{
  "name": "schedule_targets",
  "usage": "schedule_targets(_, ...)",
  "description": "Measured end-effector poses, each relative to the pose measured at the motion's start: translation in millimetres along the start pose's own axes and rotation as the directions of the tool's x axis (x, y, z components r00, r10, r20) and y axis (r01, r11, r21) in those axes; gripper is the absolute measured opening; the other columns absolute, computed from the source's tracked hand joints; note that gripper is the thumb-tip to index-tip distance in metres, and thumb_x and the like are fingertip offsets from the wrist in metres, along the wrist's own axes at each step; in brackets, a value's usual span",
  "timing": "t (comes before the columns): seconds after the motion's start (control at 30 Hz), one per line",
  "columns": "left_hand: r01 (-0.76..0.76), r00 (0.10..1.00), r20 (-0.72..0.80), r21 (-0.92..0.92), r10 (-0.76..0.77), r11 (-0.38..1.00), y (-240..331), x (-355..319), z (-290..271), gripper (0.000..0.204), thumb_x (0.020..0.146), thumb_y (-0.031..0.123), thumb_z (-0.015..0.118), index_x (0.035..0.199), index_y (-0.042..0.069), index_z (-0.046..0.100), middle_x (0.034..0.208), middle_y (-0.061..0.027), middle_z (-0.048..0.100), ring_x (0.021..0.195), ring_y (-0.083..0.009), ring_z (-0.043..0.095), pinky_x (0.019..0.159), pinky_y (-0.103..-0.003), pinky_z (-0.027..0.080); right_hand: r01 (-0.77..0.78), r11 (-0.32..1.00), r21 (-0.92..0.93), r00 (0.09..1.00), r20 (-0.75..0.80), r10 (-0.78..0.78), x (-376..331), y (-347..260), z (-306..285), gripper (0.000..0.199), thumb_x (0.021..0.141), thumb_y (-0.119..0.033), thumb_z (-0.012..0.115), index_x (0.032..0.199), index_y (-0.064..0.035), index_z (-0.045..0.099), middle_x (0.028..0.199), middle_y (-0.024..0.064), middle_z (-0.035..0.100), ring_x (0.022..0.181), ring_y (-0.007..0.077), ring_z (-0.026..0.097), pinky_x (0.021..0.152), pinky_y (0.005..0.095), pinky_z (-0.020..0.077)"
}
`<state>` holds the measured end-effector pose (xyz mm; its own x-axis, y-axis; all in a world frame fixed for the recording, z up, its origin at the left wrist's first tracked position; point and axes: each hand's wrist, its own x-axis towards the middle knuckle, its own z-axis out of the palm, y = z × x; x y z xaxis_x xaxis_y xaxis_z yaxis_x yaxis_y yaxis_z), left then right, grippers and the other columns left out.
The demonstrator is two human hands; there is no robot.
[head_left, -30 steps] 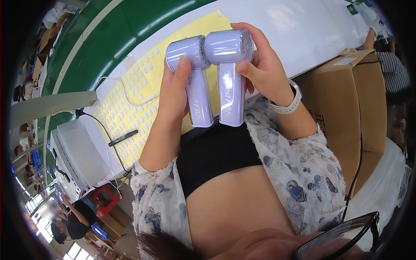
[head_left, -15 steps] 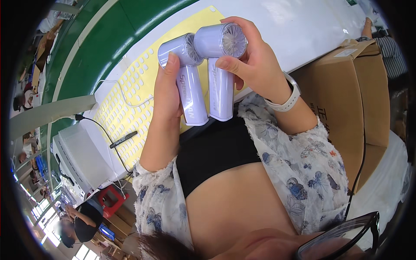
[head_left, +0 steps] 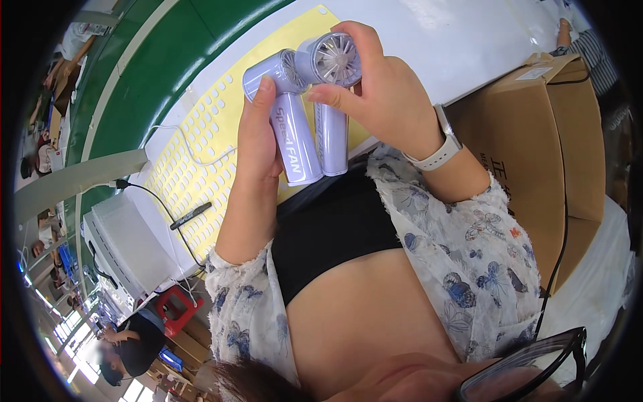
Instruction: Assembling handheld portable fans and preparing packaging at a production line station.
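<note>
Two lavender handheld fans held up together at 12 o'clock, one in each hand.
From the head view, I see my left hand (head_left: pixel 258 124) closed round the left fan (head_left: pixel 295 144), thumb on its barrel; my right hand (head_left: pixel 398 94) has its grip curled about the head of the right fan (head_left: pixel 337 57), grille facing up to me. Both handles point toward 6, above the surface (head_left: pixel 435 57), with a yellow dotted sheet (head_left: pixel 231 127) toward 10. The fisheye leaves me unsure whether the heads touch or merely overlap. I judge this a side-by-side look-over; the next move calls for steady thumbs and a gentle turn, keeping the glossy shells from knocking.
</note>
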<state>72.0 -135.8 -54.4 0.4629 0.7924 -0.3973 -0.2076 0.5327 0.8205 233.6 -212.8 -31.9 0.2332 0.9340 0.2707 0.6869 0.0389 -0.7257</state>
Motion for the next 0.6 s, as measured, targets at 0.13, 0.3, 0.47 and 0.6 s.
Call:
schedule_targets(0.13,-0.011,0.999,-0.031,0.021,0.012,1.0,2,-1,3,0.042,0.097,0.031,0.048,0.129,0.003,0.044,0.115,-0.0103,0.057,0.1,-0.0166,0.058,0.083,-0.03,0.05,-0.005,0.999,-0.033,1.0,-0.003,0.005,0,0,1,0.076,0.08,-0.049,0.069,0.13,-0.0029,0.035,0.076,0.0153,0.066,0.064,0.0283,0.067,0.058,0.0303,0.0515)
schedule_targets(0.3,-0.032,0.999,0.018,0.039,0.032,0.999,-3,1,-1,0.041,0.097,0.028,0.05,0.13,0.005,0.042,0.114,-0.0094,0.056,0.099,-0.0169,0.056,0.083,-0.03,0.049,-0.024,0.998,-0.054,1.0,0.01,0.024,-1,0,2,0.077,0.08,-0.049,0.069,0.131,-0.004,0.034,0.076,0.0152,0.066,0.064,0.0285,0.068,0.058,0.0304,0.0515)
schedule_targets(0.47,-0.05,0.998,0.026,0.051,0.049,0.997,-3,0,-2,0.042,0.095,0.028,0.052,0.13,0.005,0.042,0.114,-0.0094,0.056,0.1,-0.0174,0.055,0.084,-0.031,0.048,-0.014,0.999,-0.035,1.0,-0.01,0.014,-2,1,4,0.076,0.079,-0.048,0.07,0.131,-0.0055,0.035,0.076,0.0156,0.066,0.065,0.029,0.068,0.059,0.0312,0.052)
schedule_targets(0.6,-0.068,0.993,0.103,0.068,0.061,0.995,-4,0,-11,0.046,0.095,0.036,0.051,0.128,0.005,0.045,0.113,-0.0103,0.056,0.102,-0.0188,0.055,0.086,-0.033,0.048,0.056,0.997,-0.054,0.996,-0.065,-0.059,3,6,-1,0.072,0.079,-0.047,0.07,0.129,-0.0058,0.038,0.074,0.014,0.066,0.06,0.0254,0.067,0.055,0.0294,0.0513)
